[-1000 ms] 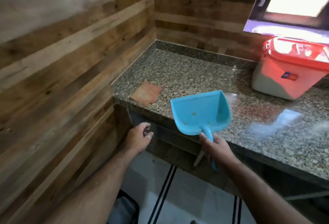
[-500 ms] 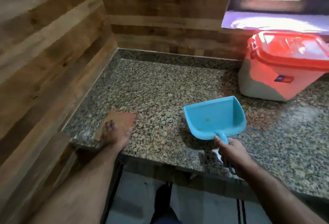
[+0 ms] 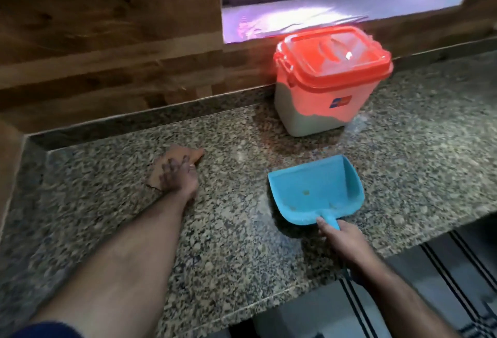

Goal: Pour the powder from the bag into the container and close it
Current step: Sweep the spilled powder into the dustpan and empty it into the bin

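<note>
A speckled grey-brown granite countertop (image 3: pixel 242 243) is seen from above, backed by a wall of brown wooden planks (image 3: pixel 107 42) with a window recess (image 3: pixel 322 1) set into it. Near the back edge of the countertop, below the window, a translucent white plastic container (image 3: pixel 320 106) is stood upright, with its orange clip-on lid (image 3: pixel 333 55) seated on top. Pale powder is visible through the container wall, filling its lower part; an orange tint lies over the upper part. A small red and blue label (image 3: pixel 340 101) is seen on the front wall.

A light blue plastic scoop-shaped dustpan (image 3: pixel 314 189) is laid on the countertop near the front edge, its open mouth turned toward the container and well apart from it. A few small yellowish specks are seen inside it. Its handle is gripped by the right hand (image 3: pixel 341 241), with the fingers curled round it and the thumb laid along the top.

Toward the left part of the countertop, a flat brown piece of cloth or paper (image 3: pixel 185 153) is pressed down by the left hand (image 3: pixel 177 176), whose fingers are held straight and slightly apart, though blurred. A striped mat (image 3: pixel 443 270) is seen on the floor beyond the front edge.
</note>
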The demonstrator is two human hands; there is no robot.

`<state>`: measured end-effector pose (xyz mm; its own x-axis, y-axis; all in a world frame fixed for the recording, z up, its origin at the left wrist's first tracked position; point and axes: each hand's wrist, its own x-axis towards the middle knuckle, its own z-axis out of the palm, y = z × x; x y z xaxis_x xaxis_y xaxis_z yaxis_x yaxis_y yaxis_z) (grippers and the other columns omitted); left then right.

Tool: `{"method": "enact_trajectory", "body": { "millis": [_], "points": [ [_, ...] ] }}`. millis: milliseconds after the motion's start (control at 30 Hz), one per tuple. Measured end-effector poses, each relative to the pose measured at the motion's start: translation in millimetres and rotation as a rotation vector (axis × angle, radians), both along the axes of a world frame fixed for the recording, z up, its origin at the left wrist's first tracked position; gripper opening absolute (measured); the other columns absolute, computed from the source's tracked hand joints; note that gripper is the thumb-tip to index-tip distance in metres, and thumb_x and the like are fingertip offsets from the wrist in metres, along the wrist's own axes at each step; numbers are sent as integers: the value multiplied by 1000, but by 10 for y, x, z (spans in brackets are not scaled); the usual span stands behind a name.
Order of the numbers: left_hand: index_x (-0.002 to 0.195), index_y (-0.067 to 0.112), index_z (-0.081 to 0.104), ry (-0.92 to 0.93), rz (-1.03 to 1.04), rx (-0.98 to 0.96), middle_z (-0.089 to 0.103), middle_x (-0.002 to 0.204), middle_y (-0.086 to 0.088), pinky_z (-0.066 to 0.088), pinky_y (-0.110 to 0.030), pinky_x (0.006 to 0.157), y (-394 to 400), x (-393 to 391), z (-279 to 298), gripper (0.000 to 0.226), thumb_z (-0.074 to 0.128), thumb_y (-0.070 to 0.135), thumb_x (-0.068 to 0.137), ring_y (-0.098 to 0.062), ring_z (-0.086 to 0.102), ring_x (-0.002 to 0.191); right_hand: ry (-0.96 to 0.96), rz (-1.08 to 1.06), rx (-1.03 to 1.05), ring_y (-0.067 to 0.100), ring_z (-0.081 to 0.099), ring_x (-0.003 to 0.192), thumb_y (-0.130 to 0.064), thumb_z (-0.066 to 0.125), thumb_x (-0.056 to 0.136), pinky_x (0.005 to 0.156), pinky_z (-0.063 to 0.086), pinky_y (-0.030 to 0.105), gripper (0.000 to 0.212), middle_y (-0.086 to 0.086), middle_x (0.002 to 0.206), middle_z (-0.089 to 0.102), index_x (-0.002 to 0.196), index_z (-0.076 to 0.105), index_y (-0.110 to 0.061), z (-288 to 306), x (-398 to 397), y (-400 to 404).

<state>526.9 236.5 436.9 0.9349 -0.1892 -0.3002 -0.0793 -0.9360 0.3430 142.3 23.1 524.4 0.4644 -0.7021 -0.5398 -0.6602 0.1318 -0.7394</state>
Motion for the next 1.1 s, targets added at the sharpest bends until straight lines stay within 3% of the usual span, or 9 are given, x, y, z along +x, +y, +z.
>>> {"method": "enact_trajectory", "body": {
  "millis": [100, 200, 300, 400, 567, 700, 967, 1033, 1100],
  "points": [
    [170, 44, 24, 17, -115, 1, 2, 183, -8, 5, -49, 133, -777, 103, -10, 57, 33, 45, 114, -33, -3, 168, 21, -79, -13, 24, 67, 77, -44, 72, 101, 65, 44, 34, 35, 9, 86, 77, 93, 77, -10, 48, -133, -115],
    [170, 42, 24, -11, -300, 22, 3, 183, -9, 4, -51, 134, -1438, -2, 49, 58, 30, 44, 113, -36, -1, 168, 66, -136, 38, 22, 52, 49, -44, 70, 103, 50, 38, 30, 44, 5, 60, 58, 95, 72, -1, 35, -303, -234],
    [170, 40, 27, 5, -479, 41, 3, 183, -7, 3, -48, 134, -1956, -256, 61, 57, 26, 44, 113, -33, -1, 168, 82, -176, 83, 18, 43, 43, -43, 68, 104, 46, 34, 28, 46, 1, 55, 47, 98, 66, 3, 10, -521, -347],
    [169, 33, 33, 18, -657, 72, 5, 183, -9, 2, -48, 135, -2242, -696, 116, 57, 26, 44, 113, -32, -4, 169, 92, -183, 90, 18, 39, 46, -44, 69, 103, 48, 32, 28, 44, 1, 57, 45, 98, 68, -1, 4, -760, -477],
    [174, 36, 4, 19, -794, 105, -10, 182, -7, -7, -51, 135, -2115, -1612, 118, 61, 18, 45, 116, -33, -14, 167, 38, -239, 161, 15, 29, 45, -40, 66, 105, 50, 23, 23, 36, 1, 59, 39, 94, 65, -6, 18, -1128, -727],
    [174, 37, 3, 36, -740, 67, -17, 181, -5, -14, -44, 129, -1889, -2349, 123, 60, 18, 46, 116, -30, -18, 167, -10, -219, 191, 14, 29, 41, -39, 65, 106, 48, 22, 22, 32, -1, 54, 40, 91, 61, -10, 18, -1447, -948],
    [174, 32, 21, 154, -419, -49, -4, 183, -4, -2, -42, 134, -1742, -3702, 129, 57, 26, 39, 117, -27, -5, 169, -47, -89, 184, 16, 33, 38, -56, 60, 104, 46, 27, 22, 50, 2, 53, 43, 85, 64, -11, -170, -2360, -1083],
    [171, 28, 31, 216, -250, -184, 20, 181, -7, 17, -41, 133, -1786, -3849, 227, 56, 28, 38, 117, -28, 20, 166, -51, -80, 193, 17, 32, 38, -67, 52, 103, 46, 27, 22, 60, 2, 53, 43, 80, 63, -12, -205, -2566, -1023],
    [149, 24, 62, 220, 106, -455, 68, 144, -12, 53, -38, 98, -1780, -3939, 368, 45, 37, 37, 114, -30, 67, 120, -42, -82, 238, 16, 32, 38, -69, 49, 104, 46, 27, 22, 63, 2, 53, 43, 77, 61, -13, -211, -2761, -942]
  ]
}}
